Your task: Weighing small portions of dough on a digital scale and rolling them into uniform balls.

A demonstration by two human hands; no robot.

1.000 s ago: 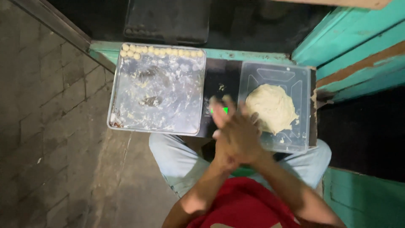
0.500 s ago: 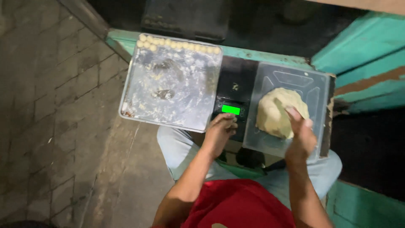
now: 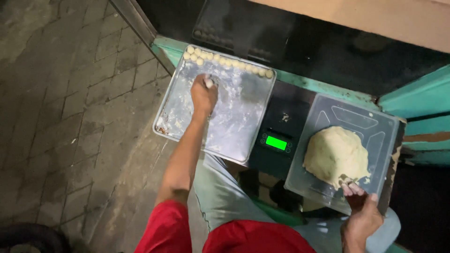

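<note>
The teal counter ran across the top of the view, carrying everything else. On its left part lay a flour-dusted metal tray, set at a slant, and along the tray's far edge sat a row of small dough balls, packed close and touching one another. Right of the tray stood a dark kitchen scale with a lit green display. Just beside the scale, further right, was a clear plastic lid lying flat, and on it rested a large pale dough mound, near the lid's front edge.

The left hand reached out over the tray, just below the row of balls — its fingers were curled together around a small piece of dough, which showed pale at the knuckles. The right hand was at the lid's near edge, fingers loosely apart, their tips touching the front of the mound — clamped on nothing that could be made out.
</note>
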